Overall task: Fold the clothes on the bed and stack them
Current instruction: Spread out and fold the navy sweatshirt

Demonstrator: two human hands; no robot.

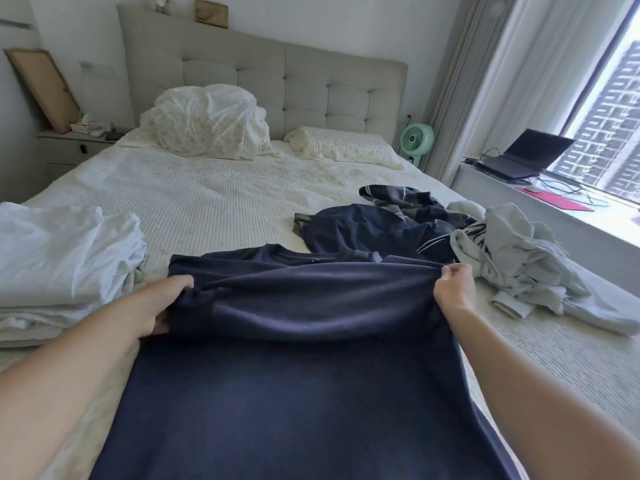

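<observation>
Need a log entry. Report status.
Both hands, left and right, grip navy shirt, mid-fold. White stack left. Unfolded pile right.

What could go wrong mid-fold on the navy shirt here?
The navy shirt sags between the left hand and right hand, so the fold may land uneven. The unfolded dark clothes and grey garment lie close beyond it and could get caught under the fold.

We see a bed under a pale ribbed cover. On it lie a navy shirt, a white folded stack, a dark heap, grey crumpled clothes and two pillows.
</observation>
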